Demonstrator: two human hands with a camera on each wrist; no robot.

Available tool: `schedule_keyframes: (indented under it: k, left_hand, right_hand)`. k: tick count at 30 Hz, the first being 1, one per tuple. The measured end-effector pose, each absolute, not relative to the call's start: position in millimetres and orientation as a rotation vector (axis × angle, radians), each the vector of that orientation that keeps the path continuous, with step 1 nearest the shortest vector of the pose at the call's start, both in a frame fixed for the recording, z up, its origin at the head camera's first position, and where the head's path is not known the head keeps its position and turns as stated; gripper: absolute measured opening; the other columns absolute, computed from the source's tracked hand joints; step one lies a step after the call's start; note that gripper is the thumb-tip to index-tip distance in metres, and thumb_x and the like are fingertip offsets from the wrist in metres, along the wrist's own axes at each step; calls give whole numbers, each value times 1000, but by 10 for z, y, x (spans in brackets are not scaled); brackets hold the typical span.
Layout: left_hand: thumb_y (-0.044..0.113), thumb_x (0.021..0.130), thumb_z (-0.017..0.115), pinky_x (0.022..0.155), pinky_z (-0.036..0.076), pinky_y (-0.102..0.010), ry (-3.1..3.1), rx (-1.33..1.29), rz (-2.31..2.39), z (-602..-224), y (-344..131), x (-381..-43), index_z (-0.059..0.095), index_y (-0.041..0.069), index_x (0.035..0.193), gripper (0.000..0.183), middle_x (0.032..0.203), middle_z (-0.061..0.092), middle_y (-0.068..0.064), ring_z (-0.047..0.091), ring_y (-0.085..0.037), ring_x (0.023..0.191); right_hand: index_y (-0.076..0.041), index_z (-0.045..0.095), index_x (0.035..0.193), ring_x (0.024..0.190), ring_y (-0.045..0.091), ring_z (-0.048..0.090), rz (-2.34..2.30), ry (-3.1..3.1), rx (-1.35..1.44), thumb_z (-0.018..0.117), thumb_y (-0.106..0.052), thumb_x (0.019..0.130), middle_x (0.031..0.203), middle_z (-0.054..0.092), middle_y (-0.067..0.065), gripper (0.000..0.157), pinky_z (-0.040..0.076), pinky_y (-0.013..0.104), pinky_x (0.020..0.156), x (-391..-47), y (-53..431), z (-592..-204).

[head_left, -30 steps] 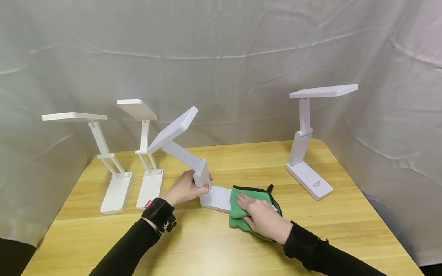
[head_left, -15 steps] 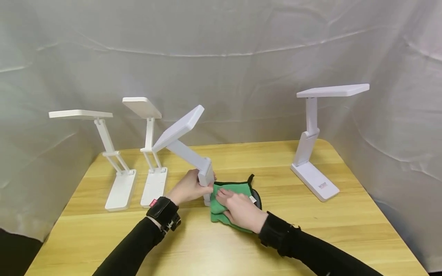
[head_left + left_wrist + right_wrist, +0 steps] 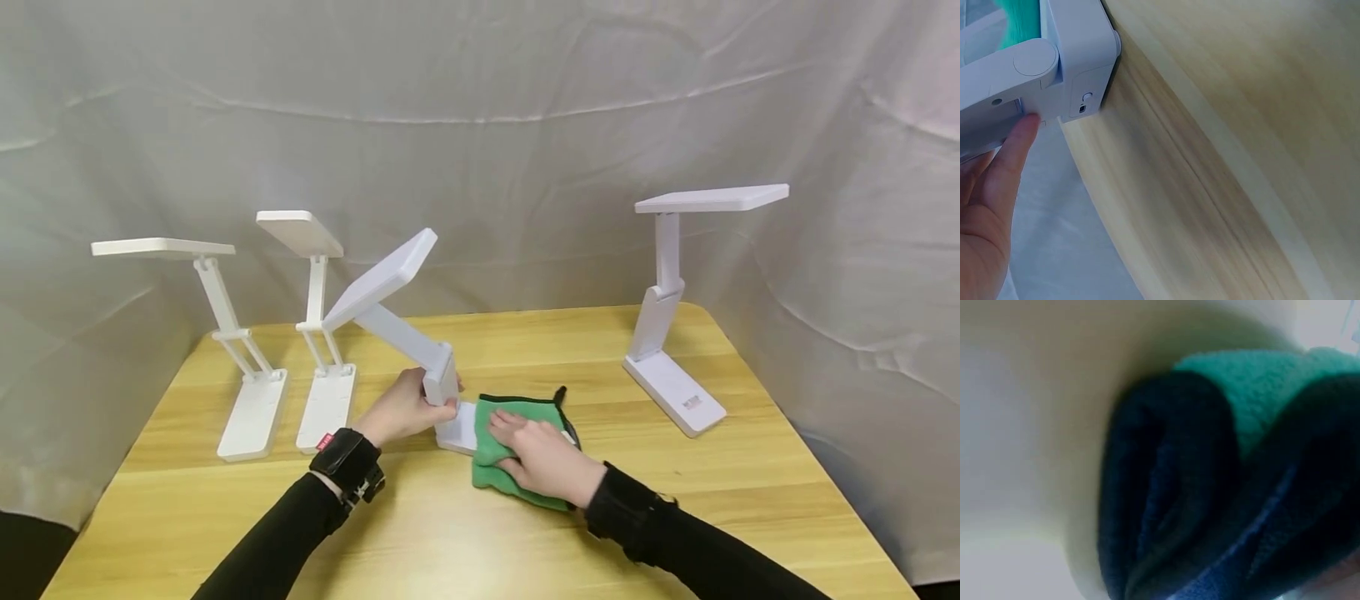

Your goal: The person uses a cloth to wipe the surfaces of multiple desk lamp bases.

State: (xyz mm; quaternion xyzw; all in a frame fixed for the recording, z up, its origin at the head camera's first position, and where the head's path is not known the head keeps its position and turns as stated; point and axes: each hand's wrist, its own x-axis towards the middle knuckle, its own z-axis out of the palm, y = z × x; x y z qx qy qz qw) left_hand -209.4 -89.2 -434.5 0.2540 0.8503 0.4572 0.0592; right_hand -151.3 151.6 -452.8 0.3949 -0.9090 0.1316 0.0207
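Bent at its joints, a white desk lamp [image 3: 403,337] stands in the middle of the table. My left hand [image 3: 405,408] grips its lower arm just above the base. In the left wrist view the thumb and fingers of that hand [image 3: 991,219] lie on the lamp's arm [image 3: 1007,75], near the hinge. My right hand [image 3: 542,454] holds a green cloth [image 3: 491,479] with black edging over the front part of the lamp base [image 3: 457,429], which it partly hides. The right wrist view shows the cloth [image 3: 1247,394] bunched, its dark edge in folds.
Two white desk lamps [image 3: 253,417] [image 3: 327,404] stand unfolded on the left of the wooden table [image 3: 420,533]. Another white desk lamp [image 3: 675,392] stands at the right. A grey curtain [image 3: 480,192] hangs behind and along the sides of the table.
My right hand slid the cloth left along the lamp base up to the lower arm, then partway back right. My left hand keeps its grip on the lamp.
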Motion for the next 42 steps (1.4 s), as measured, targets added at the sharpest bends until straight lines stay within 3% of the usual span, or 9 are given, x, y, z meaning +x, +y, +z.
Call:
schedule_keyframes:
  k: [5,11,17,23,28,33,39,42]
  left_hand:
    - [13,80,64,77,54,-36,2560,785,1407,-4386,-892,-2100,60,7,104,25,94,65,0,62,-14,87]
    - [12,80,64,78,54,-37,2570,787,1409,-4392,-903,-2107,59,8,105,26,96,64,0,62,-14,88]
    - [12,79,65,80,53,-40,2577,766,1389,-4320,-900,-2069,61,7,103,24,95,63,1,61,-16,88]
    - [12,79,64,80,54,-39,2587,752,1379,-4349,-913,-2092,60,8,104,25,95,64,0,62,-15,90]
    - [12,80,64,80,54,-38,2559,761,1389,-4357,-884,-2080,59,8,106,27,99,65,-5,62,-16,91]
    - [13,80,64,80,54,-37,2570,762,1395,-4365,-866,-2083,59,9,106,27,97,64,0,62,-15,91]
    - [13,80,65,82,52,-40,2583,734,1391,-4343,-884,-2087,60,10,104,25,97,64,2,61,-16,90]
    - [13,80,65,82,52,-41,2577,717,1386,-4340,-892,-2081,60,10,105,26,98,64,2,60,-17,91]
  right_hand:
    - [-2,53,132,126,29,47,331,-2764,1315,66,-18,88,134,52,18,49,49,40,93,-1590,1286,-4547]
    - [-4,55,130,126,24,46,532,-2791,1320,67,-12,85,134,53,12,48,46,40,96,-1476,1621,-4549]
    - [-4,57,127,124,22,47,692,-2854,1177,67,-23,88,132,55,11,45,47,39,95,-1485,1856,-4547]
    - [-1,56,128,121,28,50,551,-2862,1139,64,-33,89,132,53,18,50,48,43,93,-1639,1504,-4513]
    - [-3,52,132,126,28,46,414,-2779,1320,64,-25,90,136,51,17,49,47,41,95,-1612,1332,-4552]
    - [-6,55,131,129,22,42,638,-2809,1309,67,-17,87,138,49,10,47,40,40,103,-1514,1598,-4569]
    - [0,44,138,132,29,36,767,-2892,953,69,-39,84,145,39,18,72,38,45,103,-1416,1907,-4626]
    - [5,41,138,124,31,46,756,-2895,864,72,-42,81,143,39,23,81,44,44,98,-1383,1936,-4644]
